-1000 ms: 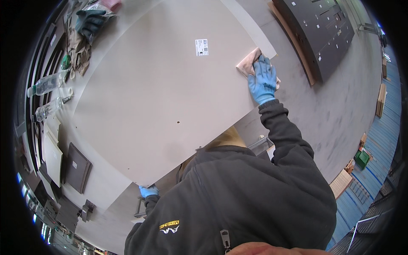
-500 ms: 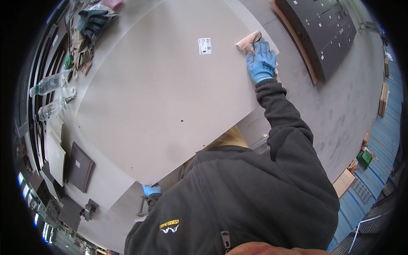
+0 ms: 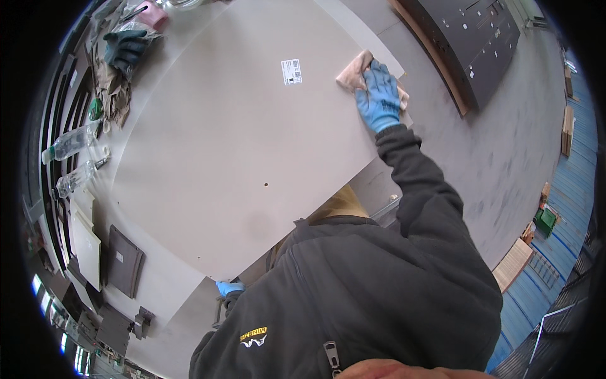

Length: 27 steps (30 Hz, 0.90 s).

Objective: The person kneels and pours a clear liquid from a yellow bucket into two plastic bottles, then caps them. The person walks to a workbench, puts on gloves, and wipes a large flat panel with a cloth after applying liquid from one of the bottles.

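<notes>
A large pale grey panel (image 3: 208,139) with a curved far edge lies before me, with a white printed label (image 3: 291,72) on it and a few small holes. My right hand (image 3: 380,101), in a blue glove, presses a folded pinkish-beige cloth (image 3: 352,71) onto the panel near its right corner. The fingers stretch over the cloth, which sticks out on both sides of the hand. My left hand (image 3: 229,287), also blue-gloved, is at the panel's near left corner, by the edge. Its fingers are mostly hidden.
At the left lie a dark glove (image 3: 125,48), clear plastic bottles (image 3: 71,143) and a green-handled tool (image 3: 95,108). A dark brown panel (image 3: 124,260) rests at lower left. Beyond my right hand stand stacked dark curved panels (image 3: 473,50). A green bin (image 3: 545,221) sits at far right.
My right hand and the cloth have shifted slightly left and nearer on the panel. The view has moved a little. My left hand stays at the near corner.
</notes>
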Tool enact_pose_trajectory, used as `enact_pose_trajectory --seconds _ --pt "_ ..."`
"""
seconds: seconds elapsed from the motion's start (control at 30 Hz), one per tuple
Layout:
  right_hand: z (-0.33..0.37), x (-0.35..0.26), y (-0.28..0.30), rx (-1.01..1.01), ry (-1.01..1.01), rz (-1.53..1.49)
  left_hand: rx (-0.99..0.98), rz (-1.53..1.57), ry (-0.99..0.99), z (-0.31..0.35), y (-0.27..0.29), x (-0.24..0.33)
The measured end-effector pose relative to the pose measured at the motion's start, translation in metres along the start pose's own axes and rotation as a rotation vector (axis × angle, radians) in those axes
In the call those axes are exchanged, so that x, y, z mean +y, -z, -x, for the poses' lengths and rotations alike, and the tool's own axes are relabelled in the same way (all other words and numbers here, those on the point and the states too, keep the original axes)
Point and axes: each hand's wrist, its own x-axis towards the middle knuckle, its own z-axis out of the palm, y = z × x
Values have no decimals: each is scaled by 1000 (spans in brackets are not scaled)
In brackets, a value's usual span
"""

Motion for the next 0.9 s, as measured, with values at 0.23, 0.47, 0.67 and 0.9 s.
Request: enact_pose_trajectory --seconds 0.23,0.47,0.67,0.9 --pt "37 -38 20 -129 192 -88 -26 -7 -3 2 -4 -3" --pt "-44 53 14 -241 -758 -242 -48 -24 -29 -3 -2 -4" --pt "-58 63 0 -277 -1027 -598 -47 -8 -50 -9 3 -5" --pt "-66 65 -2 -296 -1042 -526 4 -18 -28 2 -1 0"
